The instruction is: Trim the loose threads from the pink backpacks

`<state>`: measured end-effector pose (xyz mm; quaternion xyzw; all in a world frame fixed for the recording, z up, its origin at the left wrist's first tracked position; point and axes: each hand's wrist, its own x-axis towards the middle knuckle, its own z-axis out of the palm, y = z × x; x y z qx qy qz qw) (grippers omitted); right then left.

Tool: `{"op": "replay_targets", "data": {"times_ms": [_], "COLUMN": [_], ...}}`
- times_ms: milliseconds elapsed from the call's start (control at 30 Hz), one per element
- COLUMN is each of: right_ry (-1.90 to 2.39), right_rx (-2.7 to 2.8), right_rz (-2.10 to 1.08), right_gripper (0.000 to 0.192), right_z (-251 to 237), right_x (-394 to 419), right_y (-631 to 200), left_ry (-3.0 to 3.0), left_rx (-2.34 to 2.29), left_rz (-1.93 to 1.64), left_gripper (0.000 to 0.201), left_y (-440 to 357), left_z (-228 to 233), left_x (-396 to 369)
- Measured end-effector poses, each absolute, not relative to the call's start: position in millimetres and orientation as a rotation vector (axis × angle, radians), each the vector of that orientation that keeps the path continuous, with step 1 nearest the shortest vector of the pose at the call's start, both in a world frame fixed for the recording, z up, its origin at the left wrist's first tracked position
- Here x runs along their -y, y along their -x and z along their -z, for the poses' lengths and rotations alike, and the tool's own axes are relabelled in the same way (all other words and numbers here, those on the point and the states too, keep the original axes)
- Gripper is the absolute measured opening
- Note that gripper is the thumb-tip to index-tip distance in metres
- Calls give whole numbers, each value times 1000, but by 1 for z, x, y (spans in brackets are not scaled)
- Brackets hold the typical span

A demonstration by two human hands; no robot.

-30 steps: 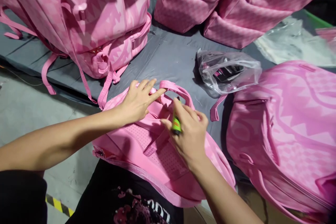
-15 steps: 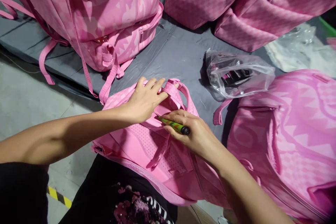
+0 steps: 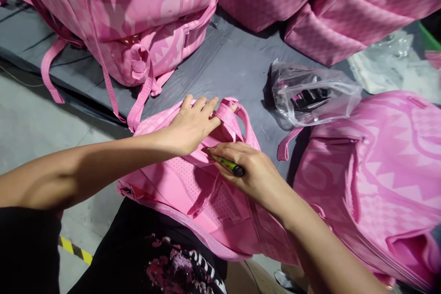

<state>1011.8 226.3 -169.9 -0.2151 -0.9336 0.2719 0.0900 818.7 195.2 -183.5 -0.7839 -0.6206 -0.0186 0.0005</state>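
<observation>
A pink backpack (image 3: pixel 193 193) lies back-side up in front of me, partly on my lap. My left hand (image 3: pixel 191 124) presses down on its top, fingers over the carry handle (image 3: pixel 237 117). My right hand (image 3: pixel 250 170) holds a thin green tool with a black end (image 3: pixel 225 164), its tip against the seam just below my left hand. Both hands nearly touch each other.
More pink backpacks surround me: a large one at top left (image 3: pixel 138 18), two at the top right (image 3: pixel 310 4), one at right (image 3: pixel 375 174). A clear plastic bag with dark items (image 3: pixel 310 94) lies on the grey sheet (image 3: pixel 227 64). Concrete floor and yellow-black tape (image 3: pixel 74 249) at left.
My right hand turned the green tool from upright to lying flat and brought its tip to the seam. My left hand curled tighter over the top of the backpack.
</observation>
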Motion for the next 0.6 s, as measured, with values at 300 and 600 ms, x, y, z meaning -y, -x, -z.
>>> {"op": "replay_targets", "data": {"times_ms": [300, 600], "right_ry": [683, 714], "right_rx": [2769, 2703], "right_rz": [-804, -880], "right_gripper": [24, 21], "right_z": [170, 171], "right_x": [-223, -220], "right_y": [-1012, -1009], "left_ry": [2482, 2458], "left_rx": [1896, 1839], "left_rz": [79, 41], "left_gripper": [41, 39], "left_y": [-815, -812], "left_z": [186, 185], "left_x": [-196, -195]}}
